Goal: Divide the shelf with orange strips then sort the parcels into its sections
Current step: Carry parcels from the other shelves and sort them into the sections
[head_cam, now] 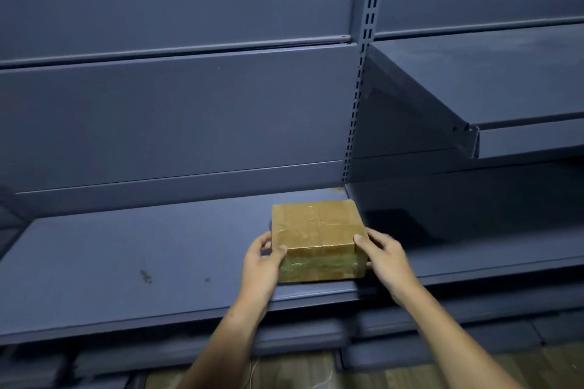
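Brown, tape-wrapped parcel [317, 240] sits flat at the right end of the blue shelf [126, 262], clamped between 2 hands, left hand [262, 265] and right hand [384, 254] equally near, each grip closed on 1 side, no orange strips in sight.

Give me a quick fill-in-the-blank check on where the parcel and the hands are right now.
1. The brown parcel rests on the dark blue ____.
2. The left hand and the right hand grip the parcel's two ____.
3. The number of parcels in view is ____.
4. The orange strips visible on the shelf number ____.

Missing words: shelf; sides; one; zero
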`<control>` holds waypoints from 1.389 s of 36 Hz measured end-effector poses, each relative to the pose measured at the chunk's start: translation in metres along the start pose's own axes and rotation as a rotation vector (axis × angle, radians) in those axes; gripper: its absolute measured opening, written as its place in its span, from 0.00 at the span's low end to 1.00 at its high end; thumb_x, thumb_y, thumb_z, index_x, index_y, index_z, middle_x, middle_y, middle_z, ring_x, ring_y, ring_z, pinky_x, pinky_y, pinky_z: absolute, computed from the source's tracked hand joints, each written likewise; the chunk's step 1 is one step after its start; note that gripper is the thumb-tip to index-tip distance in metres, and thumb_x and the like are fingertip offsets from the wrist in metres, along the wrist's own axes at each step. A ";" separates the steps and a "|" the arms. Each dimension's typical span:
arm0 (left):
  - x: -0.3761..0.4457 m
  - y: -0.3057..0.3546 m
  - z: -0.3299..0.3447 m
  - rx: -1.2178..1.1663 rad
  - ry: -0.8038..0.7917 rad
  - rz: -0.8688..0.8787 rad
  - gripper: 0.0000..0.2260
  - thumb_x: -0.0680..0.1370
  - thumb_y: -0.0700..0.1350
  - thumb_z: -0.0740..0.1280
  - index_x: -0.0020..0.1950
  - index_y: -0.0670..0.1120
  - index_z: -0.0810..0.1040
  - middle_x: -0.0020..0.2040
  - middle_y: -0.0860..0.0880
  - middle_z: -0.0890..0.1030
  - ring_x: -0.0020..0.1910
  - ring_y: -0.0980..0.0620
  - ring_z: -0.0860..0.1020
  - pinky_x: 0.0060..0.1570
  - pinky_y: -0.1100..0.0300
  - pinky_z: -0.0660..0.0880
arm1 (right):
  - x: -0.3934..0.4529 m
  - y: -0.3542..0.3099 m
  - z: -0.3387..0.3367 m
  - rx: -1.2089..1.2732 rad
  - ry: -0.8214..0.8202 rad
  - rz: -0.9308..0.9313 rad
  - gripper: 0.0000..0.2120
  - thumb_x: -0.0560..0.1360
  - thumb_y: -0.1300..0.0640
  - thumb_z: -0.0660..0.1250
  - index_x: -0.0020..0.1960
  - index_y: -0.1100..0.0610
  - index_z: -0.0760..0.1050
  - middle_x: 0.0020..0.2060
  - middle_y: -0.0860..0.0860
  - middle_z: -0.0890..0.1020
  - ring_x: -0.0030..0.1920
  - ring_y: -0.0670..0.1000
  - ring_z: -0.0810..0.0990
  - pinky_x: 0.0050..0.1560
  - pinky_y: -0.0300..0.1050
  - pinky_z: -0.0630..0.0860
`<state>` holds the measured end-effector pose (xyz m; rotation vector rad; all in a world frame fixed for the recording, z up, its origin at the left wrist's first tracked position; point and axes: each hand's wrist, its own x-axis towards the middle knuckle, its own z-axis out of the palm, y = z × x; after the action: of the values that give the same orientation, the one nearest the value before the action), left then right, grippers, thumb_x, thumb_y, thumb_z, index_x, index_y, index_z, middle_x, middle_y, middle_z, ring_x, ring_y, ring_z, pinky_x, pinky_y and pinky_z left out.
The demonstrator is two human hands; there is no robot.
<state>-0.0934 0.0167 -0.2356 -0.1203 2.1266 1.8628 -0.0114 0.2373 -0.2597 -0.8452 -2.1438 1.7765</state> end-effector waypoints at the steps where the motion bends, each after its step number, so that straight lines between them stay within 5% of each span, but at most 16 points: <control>1: 0.001 -0.001 -0.005 -0.009 0.000 -0.007 0.12 0.79 0.35 0.68 0.59 0.48 0.77 0.56 0.48 0.82 0.50 0.56 0.81 0.53 0.59 0.78 | -0.001 0.000 0.005 -0.008 -0.006 0.000 0.10 0.79 0.50 0.70 0.59 0.43 0.82 0.58 0.53 0.79 0.56 0.51 0.81 0.59 0.56 0.80; 5: -0.001 -0.006 -0.024 0.008 -0.001 -0.022 0.21 0.73 0.25 0.69 0.58 0.44 0.70 0.53 0.48 0.79 0.46 0.53 0.81 0.37 0.69 0.75 | -0.009 -0.003 0.022 -0.010 -0.026 -0.029 0.18 0.77 0.65 0.71 0.64 0.51 0.80 0.58 0.55 0.77 0.54 0.48 0.79 0.43 0.33 0.77; 10: 0.000 -0.024 -0.044 0.072 0.023 -0.025 0.22 0.71 0.24 0.67 0.51 0.49 0.66 0.43 0.41 0.81 0.37 0.49 0.80 0.39 0.55 0.74 | -0.016 -0.003 0.043 -0.078 -0.029 -0.033 0.21 0.73 0.75 0.70 0.55 0.51 0.75 0.54 0.49 0.81 0.56 0.45 0.81 0.56 0.40 0.77; 14: -0.001 -0.032 -0.058 0.057 0.037 -0.001 0.26 0.70 0.27 0.71 0.59 0.51 0.68 0.55 0.45 0.80 0.50 0.49 0.83 0.47 0.54 0.80 | -0.018 0.004 0.060 -0.160 -0.049 -0.017 0.21 0.72 0.77 0.69 0.48 0.53 0.69 0.45 0.49 0.79 0.45 0.38 0.80 0.52 0.34 0.73; 19: 0.004 -0.056 -0.076 0.032 -0.031 0.013 0.38 0.63 0.57 0.79 0.70 0.65 0.67 0.68 0.52 0.75 0.67 0.51 0.76 0.68 0.44 0.73 | -0.020 0.020 0.071 -0.287 -0.086 0.019 0.21 0.72 0.73 0.71 0.44 0.52 0.64 0.38 0.60 0.73 0.39 0.51 0.72 0.46 0.43 0.72; 22: -0.009 -0.042 -0.081 0.037 -0.087 0.034 0.38 0.66 0.66 0.74 0.73 0.66 0.65 0.68 0.54 0.70 0.68 0.59 0.70 0.71 0.51 0.67 | -0.024 0.023 0.075 -0.284 -0.069 0.012 0.17 0.71 0.72 0.72 0.46 0.56 0.66 0.42 0.65 0.79 0.39 0.51 0.75 0.42 0.44 0.72; 27: -0.007 -0.037 -0.085 0.018 -0.107 0.011 0.32 0.67 0.76 0.66 0.69 0.72 0.67 0.68 0.53 0.70 0.69 0.52 0.72 0.71 0.44 0.69 | -0.033 0.016 0.074 -0.046 -0.112 0.008 0.15 0.75 0.65 0.74 0.55 0.54 0.72 0.47 0.54 0.83 0.48 0.51 0.82 0.48 0.42 0.76; 30: -0.006 -0.034 -0.084 -0.006 -0.075 -0.010 0.25 0.69 0.69 0.68 0.66 0.71 0.69 0.67 0.50 0.72 0.67 0.51 0.74 0.71 0.45 0.70 | -0.038 0.004 0.072 0.091 -0.196 0.026 0.24 0.76 0.48 0.75 0.68 0.48 0.72 0.58 0.45 0.83 0.58 0.45 0.82 0.57 0.39 0.76; 33: -0.008 -0.032 -0.085 -0.030 -0.073 0.029 0.19 0.77 0.52 0.68 0.64 0.70 0.71 0.63 0.47 0.75 0.62 0.51 0.78 0.67 0.49 0.74 | -0.038 -0.004 0.072 0.083 -0.211 0.030 0.34 0.69 0.33 0.72 0.71 0.45 0.73 0.63 0.43 0.81 0.63 0.45 0.80 0.67 0.49 0.74; 37: -0.010 -0.033 -0.087 -0.044 -0.065 0.053 0.24 0.77 0.35 0.68 0.65 0.60 0.71 0.60 0.48 0.79 0.59 0.52 0.79 0.59 0.57 0.78 | -0.036 -0.010 0.074 0.091 -0.179 0.015 0.22 0.76 0.51 0.75 0.67 0.46 0.73 0.60 0.45 0.82 0.60 0.47 0.81 0.59 0.45 0.76; 39: -0.009 -0.037 -0.088 0.004 -0.039 0.065 0.28 0.74 0.33 0.72 0.67 0.55 0.70 0.62 0.49 0.78 0.61 0.54 0.77 0.61 0.57 0.77 | -0.035 -0.008 0.075 0.075 -0.182 0.018 0.25 0.76 0.63 0.74 0.69 0.47 0.71 0.62 0.47 0.80 0.61 0.49 0.80 0.59 0.46 0.77; 43: -0.009 -0.047 -0.088 0.041 -0.038 0.059 0.32 0.73 0.33 0.74 0.70 0.54 0.66 0.63 0.50 0.76 0.62 0.54 0.77 0.57 0.61 0.78 | -0.036 0.000 0.076 -0.007 -0.217 -0.002 0.30 0.75 0.66 0.74 0.72 0.47 0.70 0.63 0.46 0.80 0.63 0.49 0.80 0.61 0.44 0.78; 47: -0.015 -0.056 -0.091 -0.013 -0.060 0.037 0.39 0.73 0.50 0.77 0.77 0.63 0.59 0.66 0.51 0.75 0.65 0.51 0.76 0.59 0.57 0.80 | -0.045 0.000 0.077 -0.071 -0.248 -0.064 0.35 0.74 0.71 0.72 0.69 0.39 0.69 0.59 0.39 0.81 0.62 0.41 0.79 0.51 0.30 0.77; 50: -0.017 -0.059 -0.093 -0.016 -0.045 0.053 0.42 0.64 0.68 0.76 0.74 0.70 0.61 0.69 0.54 0.71 0.68 0.51 0.74 0.63 0.49 0.78 | -0.051 0.001 0.078 -0.048 -0.272 -0.075 0.36 0.74 0.64 0.76 0.74 0.39 0.67 0.62 0.38 0.80 0.64 0.41 0.78 0.58 0.37 0.77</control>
<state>-0.0783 -0.0853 -0.2774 -0.0262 2.1043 1.8943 -0.0104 0.1448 -0.2696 -0.5509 -2.3583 1.9020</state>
